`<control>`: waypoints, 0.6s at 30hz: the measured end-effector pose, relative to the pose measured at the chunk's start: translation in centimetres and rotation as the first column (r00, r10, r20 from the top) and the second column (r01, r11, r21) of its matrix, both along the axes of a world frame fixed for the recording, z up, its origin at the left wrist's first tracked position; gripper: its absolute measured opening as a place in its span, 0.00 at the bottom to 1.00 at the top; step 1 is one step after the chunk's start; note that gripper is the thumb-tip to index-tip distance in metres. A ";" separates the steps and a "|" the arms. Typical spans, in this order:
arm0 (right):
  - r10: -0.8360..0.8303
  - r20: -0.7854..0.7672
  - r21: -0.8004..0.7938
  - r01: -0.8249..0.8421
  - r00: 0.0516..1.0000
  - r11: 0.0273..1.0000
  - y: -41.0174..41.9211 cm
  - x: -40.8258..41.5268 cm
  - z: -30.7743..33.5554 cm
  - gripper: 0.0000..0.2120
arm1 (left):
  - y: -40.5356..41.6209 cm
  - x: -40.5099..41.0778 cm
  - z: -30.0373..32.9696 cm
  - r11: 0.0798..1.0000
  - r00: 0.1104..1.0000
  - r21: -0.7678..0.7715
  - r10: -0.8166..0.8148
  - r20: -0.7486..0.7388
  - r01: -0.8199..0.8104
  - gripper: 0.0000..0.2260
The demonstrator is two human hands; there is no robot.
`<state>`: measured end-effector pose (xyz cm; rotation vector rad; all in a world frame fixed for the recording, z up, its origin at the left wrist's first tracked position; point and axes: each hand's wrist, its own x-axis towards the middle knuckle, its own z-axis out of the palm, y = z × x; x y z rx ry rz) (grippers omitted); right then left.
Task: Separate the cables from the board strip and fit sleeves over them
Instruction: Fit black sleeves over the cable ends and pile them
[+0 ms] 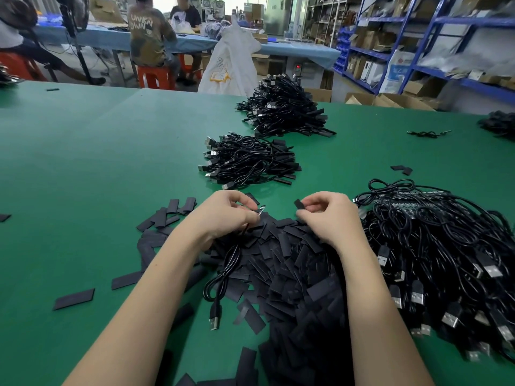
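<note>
The left hand (223,215) is pinching the small board end (261,211) of a black USB cable (227,270), whose cord is trailing down over the heap of flat black sleeves (301,263) to a USB plug (214,320) lying on the green bench (83,162). The right hand (328,215) is gripping a single sleeve (299,204) between thumb and fingertips, holding it just beside the board end, apart from it and not yet on.

The step in hand looks to be threading that sleeve over the board. To do it well, the right grip is probably best squeezing the sleeve's long edges so the flat tube is opening into a mouth, while the left grip is keeping the board level and pointing straight at that mouth. Sliding on along the board's length, rather than at a slant, should be keeping the corners from catching. The sleeve ought to be covering the whole board up to the cord.

On the right, a large tangle of cables still on their board strip (418,201) is waiting. Beyond the hands, two stacks of cables, apparently finished (250,160), are sitting further up the bench.
</note>
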<state>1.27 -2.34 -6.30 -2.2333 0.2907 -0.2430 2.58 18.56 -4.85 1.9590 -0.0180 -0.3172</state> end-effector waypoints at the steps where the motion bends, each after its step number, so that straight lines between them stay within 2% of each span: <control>1: 0.020 0.037 0.052 -0.022 0.999 0.998 0.0 0.0 0.1 0.06 | 0.0 0.0 0.0 1.000 1.000 -0.018 -0.002 -0.008 0.001 0.05; 5: 0.059 0.108 0.331 -0.092 0.992 0.939 0.2 -0.1 0.5 0.08 | 0.0 0.0 0.1 0.995 1.000 -0.095 -0.026 -0.011 0.025 0.05; 8: 0.104 0.119 0.599 -0.155 0.987 0.786 0.7 -0.1 0.6 0.08 | 0.0 0.0 0.2 0.988 0.999 -0.143 -0.051 0.000 0.051 0.07; 10: 0.109 0.135 0.720 -0.173 0.985 0.672 1.1 -0.3 0.8 0.08 | 0.0 -0.1 0.2 0.983 0.998 -0.173 -0.066 0.008 0.067 0.08; 14: 0.109 0.141 0.832 -0.178 0.984 0.525 1.6 -0.4 1.1 0.07 | 0.0 -0.1 0.4 0.965 0.995 -0.243 -0.101 0.010 0.100 0.09; 18: 0.110 0.141 0.857 -0.177 0.984 0.483 1.9 -0.5 1.2 0.07 | -0.1 -0.1 0.4 0.955 0.993 -0.273 -0.117 0.008 0.114 0.10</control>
